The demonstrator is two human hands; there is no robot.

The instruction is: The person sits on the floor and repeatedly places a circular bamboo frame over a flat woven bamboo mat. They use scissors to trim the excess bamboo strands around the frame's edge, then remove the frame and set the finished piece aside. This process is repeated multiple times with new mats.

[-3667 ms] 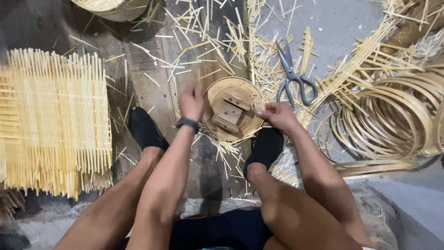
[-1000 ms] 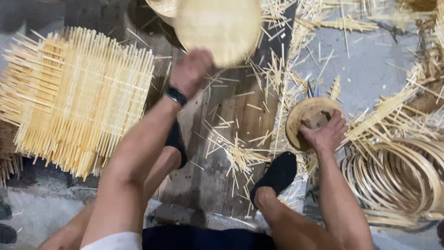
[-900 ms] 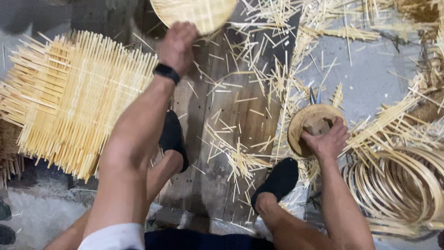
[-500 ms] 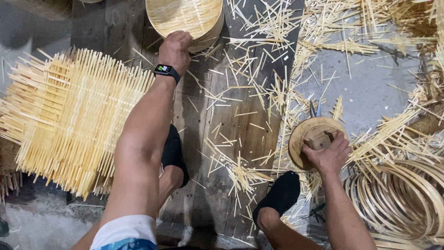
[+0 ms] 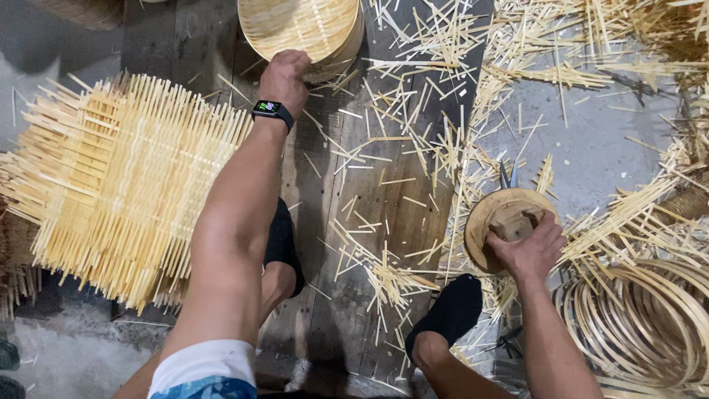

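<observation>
A: Where is the left hand (image 5: 284, 74)?

B: Stretched out ahead, fingers curled over the near rim of the round woven bamboo tray (image 5: 299, 29), which lies flat at the top of the wooden boards (image 5: 347, 185), woven slats running up and away from the person.

A: And the right hand (image 5: 528, 251)?

B: Closed around the small wooden block (image 5: 512, 224) atop the round wooden disc (image 5: 487, 222), lying flat by the right foot (image 5: 450, 314). Scissor tips (image 5: 508, 176) poke out beyond it, pointing away.

A: Beside the left arm?

B: A square mat of bamboo slats (image 5: 118, 185).
</observation>
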